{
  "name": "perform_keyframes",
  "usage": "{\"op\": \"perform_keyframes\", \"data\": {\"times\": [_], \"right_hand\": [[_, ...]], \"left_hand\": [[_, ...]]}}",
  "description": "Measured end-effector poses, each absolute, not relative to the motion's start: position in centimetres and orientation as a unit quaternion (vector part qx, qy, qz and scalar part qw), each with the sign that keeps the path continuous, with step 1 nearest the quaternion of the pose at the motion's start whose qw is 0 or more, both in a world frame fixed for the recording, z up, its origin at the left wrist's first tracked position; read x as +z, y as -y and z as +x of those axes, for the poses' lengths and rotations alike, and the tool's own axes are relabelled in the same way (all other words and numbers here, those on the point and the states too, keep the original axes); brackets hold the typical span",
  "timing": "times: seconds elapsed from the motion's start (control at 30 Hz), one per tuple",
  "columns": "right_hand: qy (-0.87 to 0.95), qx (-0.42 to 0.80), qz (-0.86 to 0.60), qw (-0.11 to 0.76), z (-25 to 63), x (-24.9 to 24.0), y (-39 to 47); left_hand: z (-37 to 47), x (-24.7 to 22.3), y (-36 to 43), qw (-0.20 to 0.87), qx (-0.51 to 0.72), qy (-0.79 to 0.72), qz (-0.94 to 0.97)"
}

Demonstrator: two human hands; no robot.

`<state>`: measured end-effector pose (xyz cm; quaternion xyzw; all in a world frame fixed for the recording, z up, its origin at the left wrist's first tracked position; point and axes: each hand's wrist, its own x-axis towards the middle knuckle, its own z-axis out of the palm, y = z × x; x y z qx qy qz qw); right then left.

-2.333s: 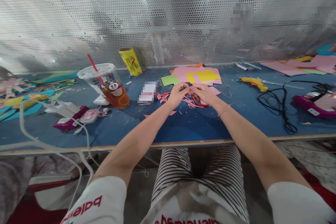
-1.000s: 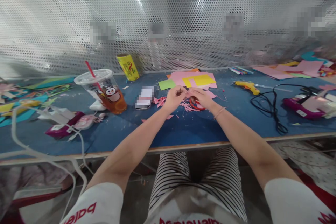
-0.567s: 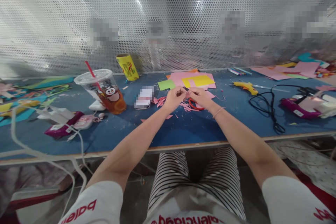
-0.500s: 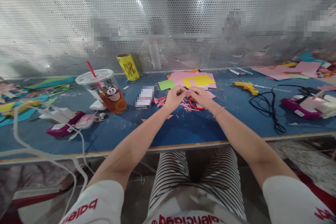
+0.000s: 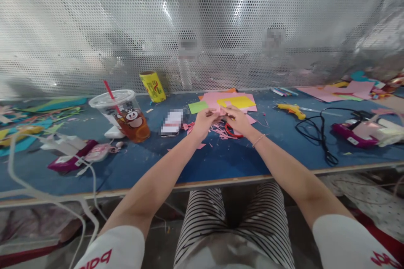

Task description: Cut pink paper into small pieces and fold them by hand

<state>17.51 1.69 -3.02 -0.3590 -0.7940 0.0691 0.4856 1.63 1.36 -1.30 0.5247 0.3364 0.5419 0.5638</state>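
Note:
My left hand (image 5: 205,121) and my right hand (image 5: 236,119) meet above the table, fingers pinched on a small piece of pink paper (image 5: 222,111) between them. Its exact shape is partly hidden by the fingertips. Below lie pink paper scraps (image 5: 217,131) and red-handled scissors (image 5: 232,131), half covered by my right hand. Just behind my hands are stacked coloured sheets: pink paper (image 5: 212,97), yellow paper (image 5: 243,101) and green paper (image 5: 197,107).
Left of my hands are a phone (image 5: 172,122), a cup of brown drink (image 5: 134,124), a yellow roll (image 5: 153,87) and a purple power strip (image 5: 67,160). On the right lie a yellow glue gun (image 5: 292,110), black cable (image 5: 318,134) and another power strip (image 5: 353,135). A perforated metal screen (image 5: 221,59) stands behind.
The head view has tilted up a little, so the table sits lower in the picture. Both hands stay together, and more of the pink paper shows between the fingertips.

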Motion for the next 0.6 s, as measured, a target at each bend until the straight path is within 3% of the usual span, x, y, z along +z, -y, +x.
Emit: {"op": "perform_keyframes", "data": {"times": [0.2, 0.37, 0.47, 0.6], "right_hand": [[0.749, 0.140, -0.433, 0.481, 17.8, -3.1, -2.0], [0.785, 0.067, -0.545, 0.287, 19.3, -3.4, -2.5], [0.793, 0.045, -0.583, 0.171, 19.7, -4.0, -2.5], [0.793, 0.037, -0.594, 0.133, 19.7, -4.5, -2.5]], "left_hand": [[-0.5, -0.4, -2.9, 0.421, 0.456, -0.418, 0.664], [-2.9, 0.6, -3.7, 0.246, 0.252, -0.506, 0.787], [-3.9, 1.0, -3.9, 0.253, 0.206, -0.517, 0.792], [-5.3, 1.5, -4.3, 0.250, 0.154, -0.551, 0.781]]}}
